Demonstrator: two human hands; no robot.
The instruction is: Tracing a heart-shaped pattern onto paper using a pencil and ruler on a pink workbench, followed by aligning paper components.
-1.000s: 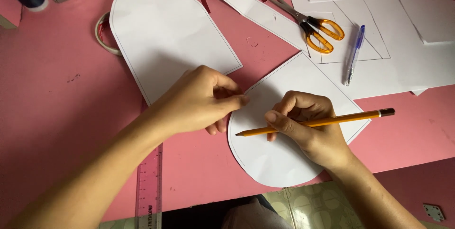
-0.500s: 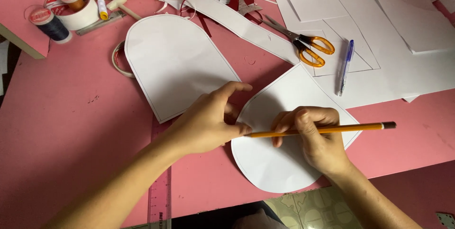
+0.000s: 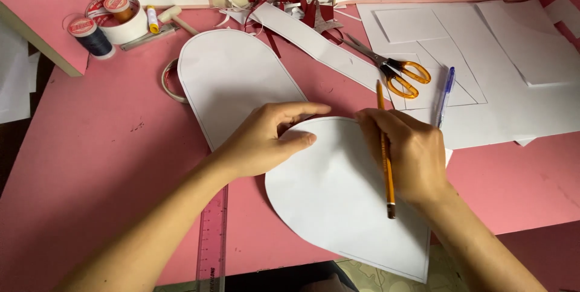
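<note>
A white arch-shaped paper piece (image 3: 338,201) lies on the pink table (image 3: 103,165) in front of me. My left hand (image 3: 266,138) presses down on its upper left edge, thumb and forefinger spread apart. My right hand (image 3: 408,153) rests on the piece's upper right part and grips a yellow pencil (image 3: 384,153), which points away from me with its dark end toward me. A second, similar white arch-shaped piece (image 3: 235,80) lies just beyond my left hand.
Orange-handled scissors (image 3: 393,68) and a blue pen (image 3: 446,96) lie on white sheets (image 3: 513,80) at the right. A pink ruler (image 3: 211,243) sits under my left forearm. Thread spools (image 3: 90,35), a tape roll (image 3: 172,80) and paper strips (image 3: 314,41) lie further back.
The paper piece and my hands have turned: the pencil went from lying crosswise to pointing away from me. My left hand's fingers have spread, and the view has shifted back.
</note>
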